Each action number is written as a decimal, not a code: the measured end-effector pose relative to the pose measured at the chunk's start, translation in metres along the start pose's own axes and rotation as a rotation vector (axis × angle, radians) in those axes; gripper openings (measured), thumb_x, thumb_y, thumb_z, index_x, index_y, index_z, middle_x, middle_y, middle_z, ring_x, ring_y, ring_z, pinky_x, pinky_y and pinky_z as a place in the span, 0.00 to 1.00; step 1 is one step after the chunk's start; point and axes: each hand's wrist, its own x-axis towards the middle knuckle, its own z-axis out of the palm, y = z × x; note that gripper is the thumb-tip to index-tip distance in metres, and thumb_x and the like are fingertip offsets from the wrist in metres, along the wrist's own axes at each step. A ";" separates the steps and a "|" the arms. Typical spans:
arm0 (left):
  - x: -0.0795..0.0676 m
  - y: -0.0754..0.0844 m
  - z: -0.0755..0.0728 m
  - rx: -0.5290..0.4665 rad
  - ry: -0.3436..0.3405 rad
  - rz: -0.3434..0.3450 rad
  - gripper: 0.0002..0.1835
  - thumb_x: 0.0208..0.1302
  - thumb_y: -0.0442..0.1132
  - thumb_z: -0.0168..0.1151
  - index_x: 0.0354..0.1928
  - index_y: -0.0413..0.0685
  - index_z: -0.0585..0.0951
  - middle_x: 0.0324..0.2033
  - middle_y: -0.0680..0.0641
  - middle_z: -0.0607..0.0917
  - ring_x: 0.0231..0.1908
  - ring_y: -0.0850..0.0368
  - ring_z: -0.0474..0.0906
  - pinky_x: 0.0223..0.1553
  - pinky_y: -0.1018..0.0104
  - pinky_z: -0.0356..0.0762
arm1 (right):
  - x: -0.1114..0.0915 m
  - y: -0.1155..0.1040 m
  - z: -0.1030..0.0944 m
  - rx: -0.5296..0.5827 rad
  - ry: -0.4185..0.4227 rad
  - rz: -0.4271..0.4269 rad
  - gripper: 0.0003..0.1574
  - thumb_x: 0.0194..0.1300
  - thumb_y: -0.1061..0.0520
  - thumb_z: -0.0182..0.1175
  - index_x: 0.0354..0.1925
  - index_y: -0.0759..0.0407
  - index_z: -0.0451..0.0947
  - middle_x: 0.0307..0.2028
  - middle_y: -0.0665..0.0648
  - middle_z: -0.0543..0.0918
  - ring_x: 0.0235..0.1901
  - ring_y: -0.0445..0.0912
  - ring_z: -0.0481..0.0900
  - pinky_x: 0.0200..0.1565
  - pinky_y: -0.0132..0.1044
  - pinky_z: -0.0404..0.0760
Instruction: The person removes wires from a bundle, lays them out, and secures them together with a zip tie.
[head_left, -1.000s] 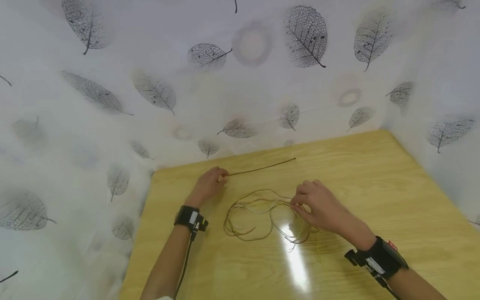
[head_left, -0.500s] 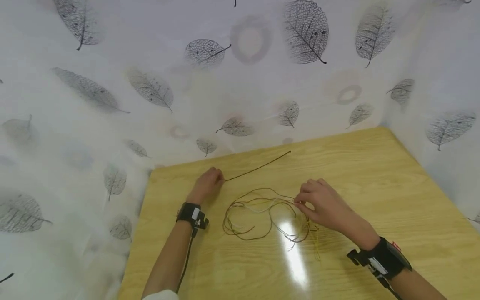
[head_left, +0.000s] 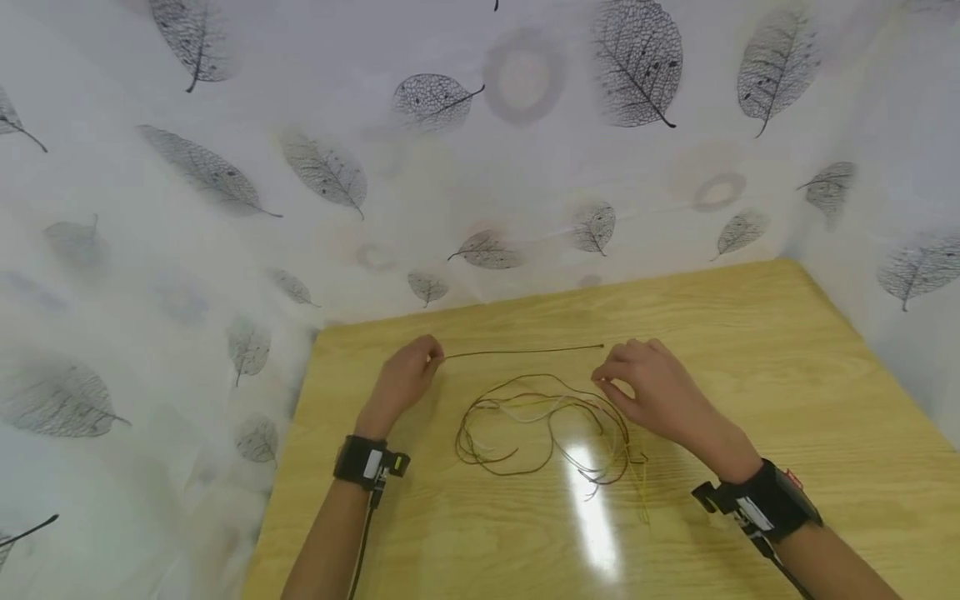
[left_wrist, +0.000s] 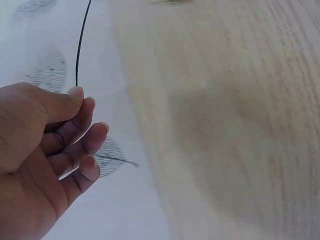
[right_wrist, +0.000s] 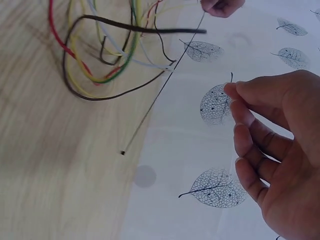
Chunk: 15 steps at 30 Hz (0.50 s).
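Observation:
My left hand (head_left: pixel 408 367) pinches one end of a thin black cable tie (head_left: pixel 525 351) between thumb and forefinger. The tie runs almost level to the right in the head view, and its small square head (right_wrist: pixel 122 152) is at the free end. Below it, thin wires (head_left: pixel 510 474) in red, yellow, green, white and brown lie in loose loops on the table. My right hand (head_left: pixel 648 387) hovers at the upper right of these loops, fingers loosely bent and thumb tip by the forefinger. Nothing shows between its fingertips in the right wrist view.
The wood-grain table (head_left: pixel 750 350) meets a pale wall covering (head_left: pixel 420 192) printed with leaves at the back and both sides. Black camera straps circle both wrists, and a cable (head_left: pixel 362 542) trails along the left forearm.
The cable tie's free end has swung down from an upward slant to nearly level, coming near my right fingertips. My right hand has shifted slightly away from the wires, toward the back.

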 end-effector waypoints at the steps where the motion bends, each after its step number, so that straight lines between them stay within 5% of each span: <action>1: -0.002 0.005 -0.007 -0.004 0.029 0.020 0.03 0.67 0.35 0.62 0.40 0.45 0.78 0.35 0.49 0.82 0.28 0.58 0.76 0.27 0.64 0.78 | 0.003 0.000 -0.001 -0.005 0.005 -0.001 0.08 0.52 0.59 0.72 0.35 0.53 0.88 0.30 0.51 0.83 0.32 0.49 0.77 0.36 0.47 0.73; 8: -0.006 0.040 -0.058 -0.073 0.212 0.172 0.04 0.67 0.33 0.62 0.41 0.45 0.77 0.35 0.50 0.80 0.28 0.59 0.75 0.24 0.65 0.75 | 0.033 -0.008 -0.009 -0.010 0.038 -0.039 0.22 0.54 0.56 0.71 0.49 0.54 0.85 0.44 0.58 0.84 0.43 0.53 0.79 0.42 0.50 0.76; 15: -0.005 0.053 -0.079 -0.155 0.194 0.237 0.05 0.68 0.34 0.61 0.43 0.47 0.76 0.37 0.53 0.78 0.36 0.60 0.75 0.32 0.63 0.78 | 0.052 -0.026 -0.013 0.044 0.045 -0.105 0.15 0.55 0.54 0.70 0.43 0.54 0.87 0.38 0.53 0.88 0.38 0.49 0.80 0.40 0.46 0.74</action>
